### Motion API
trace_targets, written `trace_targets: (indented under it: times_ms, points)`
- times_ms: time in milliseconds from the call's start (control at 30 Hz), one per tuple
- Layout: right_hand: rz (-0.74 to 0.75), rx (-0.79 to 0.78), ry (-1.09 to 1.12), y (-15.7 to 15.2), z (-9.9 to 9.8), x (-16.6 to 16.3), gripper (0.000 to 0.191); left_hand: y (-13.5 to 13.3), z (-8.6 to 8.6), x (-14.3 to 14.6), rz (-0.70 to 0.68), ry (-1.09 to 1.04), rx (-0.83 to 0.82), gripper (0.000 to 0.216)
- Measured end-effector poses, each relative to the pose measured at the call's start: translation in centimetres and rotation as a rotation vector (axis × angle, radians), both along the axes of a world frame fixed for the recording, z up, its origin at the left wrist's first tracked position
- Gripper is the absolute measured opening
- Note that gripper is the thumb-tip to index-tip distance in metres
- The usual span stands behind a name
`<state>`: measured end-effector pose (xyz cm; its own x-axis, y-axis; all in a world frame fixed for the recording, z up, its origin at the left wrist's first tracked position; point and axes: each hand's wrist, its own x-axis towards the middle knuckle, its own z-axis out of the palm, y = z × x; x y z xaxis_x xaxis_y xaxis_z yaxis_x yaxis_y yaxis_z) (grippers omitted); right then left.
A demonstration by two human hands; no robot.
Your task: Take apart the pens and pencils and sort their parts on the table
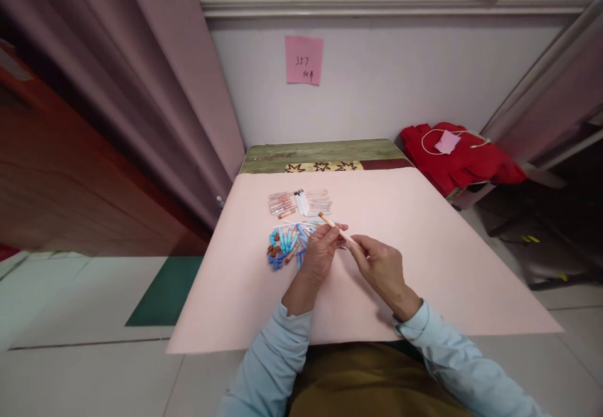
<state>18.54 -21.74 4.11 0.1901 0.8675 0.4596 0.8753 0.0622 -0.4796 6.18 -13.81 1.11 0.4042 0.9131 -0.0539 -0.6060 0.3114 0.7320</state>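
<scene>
Holding a slim pale pen [326, 220] above the pink sheet [424, 266], we pinch its upper section between the fingers of the left hand [321, 252] and its lower end with the right hand [382, 267]. Its brown tip points away from us, toward a row of pens [300, 203]. Blue and brown caps [281, 249], apparently loose, lie just left of the left hand. Both grips are closed on the pen.

The bench [320, 152] was covered by a smooth, matt pink sheet [424, 266], seemingly paper; a wood-grained surface was left bare along its far edge. The slim stick [340, 232] was seen as pale and smooth. Plastic was suggested by the small caps [282, 247].
</scene>
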Motion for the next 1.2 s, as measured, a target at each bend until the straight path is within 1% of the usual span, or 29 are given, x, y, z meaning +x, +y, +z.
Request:
trace_targets:
  times_ms: [100, 167, 233, 333, 400, 467, 533, 567, 633, 800, 900, 1000, 1100, 1200]
  points:
    - [0.031, -0.068, 0.07, -0.2, 0.2, -0.1, 0.038, 0.0, 0.1, 0.0, 0.006, 0.024, 0.039, 0.02]
    - [0.068, -0.14, 0.198, -0.3, 0.4, -0.2, 0.041, 0.0, 0.1, 0.0, -0.003, 0.033, 0.051, 0.02]
    - [0.133, -0.231, 0.438, -0.3, 0.6, -0.2, 0.045, -0.1, 0.2, -0.1, -0.024, 0.024, 0.044, 0.021]
    - [0.241, -0.373, 0.904, -0.2, 0.8, -0.2, 0.047, -0.2, 0.3, -0.3, -0.061, 0.004, 0.037, 0.021]
    - [0.274, -0.453, 1.153, -0.1, 0.9, -0.1, 0.048, -0.3, 0.2, -0.4, -0.08, 0.003, 0.039, 0.021]
    - [0.287, -0.532, 1.32, 0.0, 1.1, -0.1, 0.048, -0.4, 0.2, -0.5, -0.101, 0.013, 0.035, 0.023]
    - [0.294, -0.577, 1.393, 0.0, 1.2, -0.1, 0.048, -0.4, 0.3, -0.4, -0.117, 0.021, 0.023, 0.024]
    - [0.292, -0.575, 1.381, 0.0, 1.2, -0.1, 0.049, -0.4, 0.3, -0.4, -0.118, 0.018, 0.013, 0.024]
    - [0.275, -0.514, 1.265, 0.0, 0.9, -0.1, 0.051, -0.4, 0.5, -0.2, -0.097, 0.0, -0.004, 0.023]
    - [0.154, -0.259, 0.825, 0.0, -0.2, 0.5, 0.045, -0.5, 0.7, 0.4, -0.01, -0.01, -0.032, 0.021]
    - [0.086, -0.173, 0.58, -0.1, -0.4, 1.1, 0.038, -0.6, 0.6, 0.5, 0.021, 0.022, -0.053, 0.022]
    - [0.06, -0.111, 0.34, -0.1, -0.5, 1.7, 0.032, -0.5, 0.5, 0.6, 0.054, 0.044, -0.073, 0.026]
    - [0.055, -0.047, 0.189, 0.1, -0.8, 2.3, 0.028, -0.4, 0.6, 0.5, 0.083, 0.069, -0.11, 0.029]
    - [0.04, 0.053, 0.071, 0.3, -1.1, 2.8, 0.029, -0.6, 1.0, 0.6, 0.104, 0.052, -0.18, 0.034]
